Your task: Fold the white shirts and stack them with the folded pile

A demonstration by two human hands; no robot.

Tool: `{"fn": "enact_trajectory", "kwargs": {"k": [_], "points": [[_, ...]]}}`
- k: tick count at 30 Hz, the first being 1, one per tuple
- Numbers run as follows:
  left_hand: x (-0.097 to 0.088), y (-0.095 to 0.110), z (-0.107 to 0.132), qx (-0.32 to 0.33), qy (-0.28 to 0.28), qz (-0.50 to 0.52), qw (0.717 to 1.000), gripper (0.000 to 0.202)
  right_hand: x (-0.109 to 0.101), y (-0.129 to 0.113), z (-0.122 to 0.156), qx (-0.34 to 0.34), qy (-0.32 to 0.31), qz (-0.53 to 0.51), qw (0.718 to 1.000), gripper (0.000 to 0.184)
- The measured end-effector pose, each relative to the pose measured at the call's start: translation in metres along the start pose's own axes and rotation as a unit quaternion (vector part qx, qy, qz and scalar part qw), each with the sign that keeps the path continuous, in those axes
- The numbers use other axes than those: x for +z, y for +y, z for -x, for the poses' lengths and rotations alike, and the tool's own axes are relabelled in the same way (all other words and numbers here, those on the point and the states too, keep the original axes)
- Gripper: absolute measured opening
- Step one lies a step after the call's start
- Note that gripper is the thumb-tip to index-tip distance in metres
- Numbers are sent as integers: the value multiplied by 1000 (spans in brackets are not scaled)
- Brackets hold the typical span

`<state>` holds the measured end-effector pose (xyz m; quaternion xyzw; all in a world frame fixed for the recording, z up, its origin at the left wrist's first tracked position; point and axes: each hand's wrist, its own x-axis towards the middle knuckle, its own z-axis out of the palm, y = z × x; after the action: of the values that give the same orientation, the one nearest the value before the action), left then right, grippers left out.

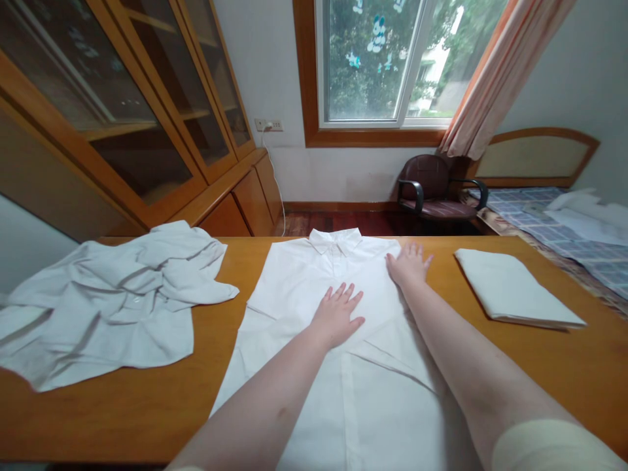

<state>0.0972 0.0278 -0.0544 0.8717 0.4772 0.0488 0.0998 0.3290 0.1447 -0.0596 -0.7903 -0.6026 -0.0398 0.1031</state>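
- Gently press with the left hand (338,317), fingers spread apart, on the chest of the white shirt (338,379), in the middle of the table (147,418), collar (336,241) far.
- Steady the far right shoulder edge with the right hand (413,265), fingers apart, clamped on nothing.
- Stroke outward from the placket (347,418), without dragging the collar.
- Cut off at the near side: the hem. Behind the right forearm (456,353): part of the right edge. Hard to read: a diagonal line (392,368) across the front, crease or sleeve edge.

A white collared cloth shirt (343,379) lies spread flat, lightly creased, mid-tabletop (210,343), its pointed collar (321,241) at the far edge, its body stretching toward the near side.
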Motion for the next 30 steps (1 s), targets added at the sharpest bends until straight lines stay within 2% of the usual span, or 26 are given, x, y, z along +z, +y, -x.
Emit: {"fn": "enact_trajectory", "kwargs": {"k": [1,3,4,5,7,10,13,16,21,27,30], "points": [[0,0,0,-1,0,-1,1000,64,-1,-1,1,-78,4,0,997,68],[0,1,-1,-1,1,-3,1000,64,-1,-1,1,-243,-43,-9,969,60],[0,1,-1,-2,2,-4,1000,64,-1,-1,0,-290,-77,-13,954,59],[0,1,-1,-2,1,-5,1000,64,0,-1,-2,-304,-107,-14,947,60],[-1,2,-1,-2,-1,-7,1000,64,2,-2,-6,-264,-135,-8,955,68],[-2,1,0,0,-6,-6,1000,63,6,-6,-12,-157,-128,3,979,80],[-3,1,0,0,-9,-2,1000,63,9,-11,-14,-65,-119,2,991,82],[-4,0,1,-2,-11,5,1000,63,10,-15,-15,-4,-109,-8,994,82],[-6,1,1,-11,-19,14,1000,63,10,-13,-18,29,-86,-38,995,79],[-5,-1,0,-9,-15,16,1000,64,11,-10,-19,116,-46,-55,991,78],[-3,-1,0,-9,-12,14,1000,64,10,-12,-17,105,-12,-41,994,76]]}}
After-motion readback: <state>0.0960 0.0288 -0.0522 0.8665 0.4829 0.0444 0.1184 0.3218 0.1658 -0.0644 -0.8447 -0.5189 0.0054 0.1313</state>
